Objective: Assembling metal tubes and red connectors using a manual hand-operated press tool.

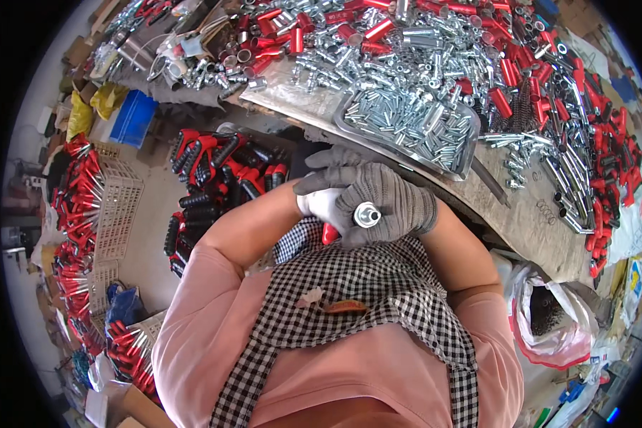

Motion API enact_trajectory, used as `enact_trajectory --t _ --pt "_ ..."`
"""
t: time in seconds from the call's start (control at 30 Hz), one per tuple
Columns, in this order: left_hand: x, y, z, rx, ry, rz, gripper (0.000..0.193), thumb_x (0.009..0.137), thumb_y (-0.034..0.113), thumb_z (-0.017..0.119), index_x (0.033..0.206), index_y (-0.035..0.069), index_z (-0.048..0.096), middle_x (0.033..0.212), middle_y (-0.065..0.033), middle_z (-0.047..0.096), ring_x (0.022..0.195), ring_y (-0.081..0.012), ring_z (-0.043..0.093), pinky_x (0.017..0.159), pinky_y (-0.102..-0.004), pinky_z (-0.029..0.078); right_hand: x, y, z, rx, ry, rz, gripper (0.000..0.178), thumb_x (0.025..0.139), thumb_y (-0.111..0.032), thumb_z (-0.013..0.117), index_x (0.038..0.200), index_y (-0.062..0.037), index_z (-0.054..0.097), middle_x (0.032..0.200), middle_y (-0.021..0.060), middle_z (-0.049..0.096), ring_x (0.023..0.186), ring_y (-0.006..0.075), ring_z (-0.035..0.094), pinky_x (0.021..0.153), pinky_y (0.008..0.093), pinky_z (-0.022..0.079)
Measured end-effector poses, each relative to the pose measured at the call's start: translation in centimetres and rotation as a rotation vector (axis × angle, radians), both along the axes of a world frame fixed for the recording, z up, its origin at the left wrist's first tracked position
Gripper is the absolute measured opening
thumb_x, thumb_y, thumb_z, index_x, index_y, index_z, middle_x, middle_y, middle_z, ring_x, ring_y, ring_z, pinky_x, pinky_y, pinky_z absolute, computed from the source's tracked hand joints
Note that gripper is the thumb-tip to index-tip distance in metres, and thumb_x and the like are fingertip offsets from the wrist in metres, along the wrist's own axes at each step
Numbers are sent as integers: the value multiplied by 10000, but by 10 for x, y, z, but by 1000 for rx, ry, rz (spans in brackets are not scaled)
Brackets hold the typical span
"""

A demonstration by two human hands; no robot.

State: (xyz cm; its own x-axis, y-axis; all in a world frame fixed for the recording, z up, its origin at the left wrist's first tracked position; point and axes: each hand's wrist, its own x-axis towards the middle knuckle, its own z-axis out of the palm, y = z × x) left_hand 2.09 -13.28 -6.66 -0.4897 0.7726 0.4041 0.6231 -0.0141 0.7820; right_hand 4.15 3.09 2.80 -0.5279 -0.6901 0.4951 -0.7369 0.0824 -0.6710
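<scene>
Both my hands meet close in front of my apron, in grey knit gloves. My right hand [398,201] is closed around a silver metal fitting [367,215], whose round end with a hole points up at me. Just beside it, a red part [329,233] shows below the gloves; whether it joins the fitting is hidden. My left hand [329,178] lies against the right one, its fingers bent across behind it. What the left fingers hold is covered by the gloves. Ahead of the hands, a clear tray [471,153] of small silver pins stands on the workbench [528,232].
Loose silver fittings [328,60] and red cylinders [378,30] heap the bench. Red-and-black handled tools [207,178] are piled at my left, beside a plastic crate [119,214] and a blue bin [133,119]. An open white bag [574,332] stands at my right.
</scene>
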Motion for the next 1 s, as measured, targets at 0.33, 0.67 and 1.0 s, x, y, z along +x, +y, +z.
enact_trajectory --t 0.33,0.67,1.0 --pt "20 18 39 236 -804 49 543 814 20 594 1346 -13 493 1313 -139 560 1283 -248 521 1075 -338 409 38 -21 -36 -369 -269 -800 111 742 -170 722 792 -88 667 965 43 688 988 235 629 955 427 428" --pt "-33 -6 72 -85 -259 -48 224 832 83 655 655 131 526 675 9 567 673 -196 516 685 -358 467 81 39 -72 -451 -929 -581 879 806 -556 743 1424 -21 420 1319 115 551 1151 184 563 951 348 479" --pt "22 61 -64 631 -2082 -315 419 952 317 493 1182 -33 494 1231 -239 527 1082 -414 579 1005 -654 421 180 123 -118 -1250 -1608 -341 561 818 -165 714 1294 40 500 849 119 642 710 236 654 704 414 568"
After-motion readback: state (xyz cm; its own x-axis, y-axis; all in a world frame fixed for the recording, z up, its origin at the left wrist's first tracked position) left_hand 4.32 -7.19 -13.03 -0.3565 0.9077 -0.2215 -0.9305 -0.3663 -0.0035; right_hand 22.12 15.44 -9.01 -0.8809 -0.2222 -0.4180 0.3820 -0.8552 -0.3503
